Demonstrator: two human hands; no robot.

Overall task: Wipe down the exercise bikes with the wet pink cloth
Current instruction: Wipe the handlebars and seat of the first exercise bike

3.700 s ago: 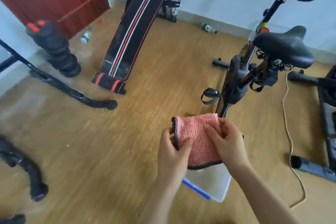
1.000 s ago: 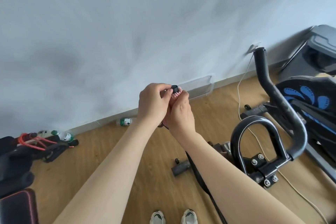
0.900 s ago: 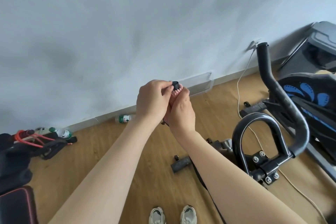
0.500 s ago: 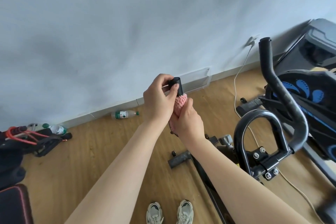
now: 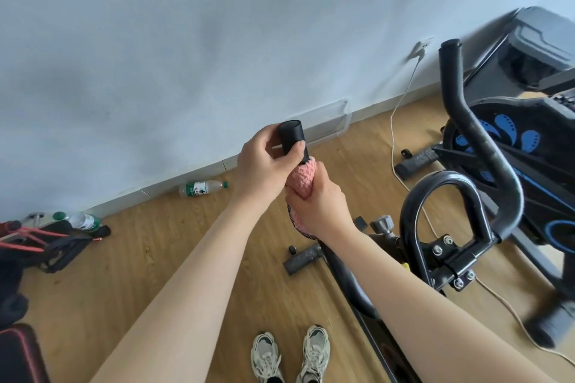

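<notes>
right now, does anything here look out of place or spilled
A bottle lies on its side on the floor by the wall; a second bottle lies by the straps. A cord trails loose across the floor. Nothing looks spilled.

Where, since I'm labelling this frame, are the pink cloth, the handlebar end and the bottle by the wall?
pink cloth [image 5: 303, 178]: head view, on its exposed bunched top.
handlebar end [image 5: 290, 133]: head view, on the black tip.
bottle [image 5: 199, 188]: head view, on its label.

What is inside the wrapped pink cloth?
The black handlebar runs through the pink cloth: its end shows above, gripped by the left hand. The wrapped part, under the right hand, is hidden.
</notes>
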